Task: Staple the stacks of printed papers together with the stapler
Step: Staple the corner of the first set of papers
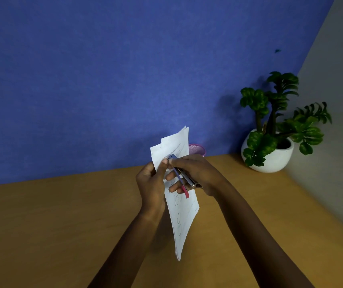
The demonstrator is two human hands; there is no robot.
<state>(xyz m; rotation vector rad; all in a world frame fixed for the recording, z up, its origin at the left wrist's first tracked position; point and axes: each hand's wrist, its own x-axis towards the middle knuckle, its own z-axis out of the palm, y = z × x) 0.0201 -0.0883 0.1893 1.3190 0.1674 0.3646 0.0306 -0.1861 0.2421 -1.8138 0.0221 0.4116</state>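
A blue fabric wall is filling most of the background, meeting a grey wall on the right, and a brown wooden tabletop (62, 215) is stretching below them. In the far right corner a leafy green plant (278, 113) is standing in a round white pot (270, 161), and a pink mesh cup (198, 149) is peeking out from behind the papers. The stack of printed papers (184, 219) is being held in the air above the tabletop, tilted on edge, its upper sheets fanning slightly apart. The left hand (151, 183) is gripping the stack's left edge, the thumb pressing on the front sheet. The right hand (197, 173) is curling its fingers round a blue and metal stapler (178, 176) with a red tail end, whose head is sitting at the upper part of the stack, just beside the left thumb. Whether the sheets are lying inside the stapler's mouth is too small to tell.
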